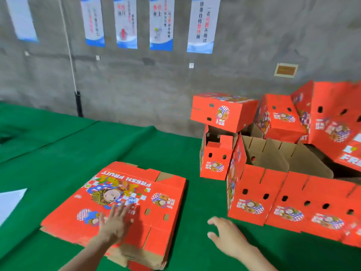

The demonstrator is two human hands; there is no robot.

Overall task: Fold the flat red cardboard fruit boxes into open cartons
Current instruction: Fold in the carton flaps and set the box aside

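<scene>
On the flat boxes (156, 194), left hand (115, 224) rests, fingers straight; right hand (227, 236) hovers spread.

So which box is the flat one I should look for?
Look at the big green table. Near its front edge lies a flat red box, with the left hand resting on it. Unlike the folded cartons piled to the right, it lies flat and shows a cartoon face and FRESH FRUIT upside down.

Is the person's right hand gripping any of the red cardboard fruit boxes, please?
No, the right hand is open over the green table cloth, holding nothing.
</scene>
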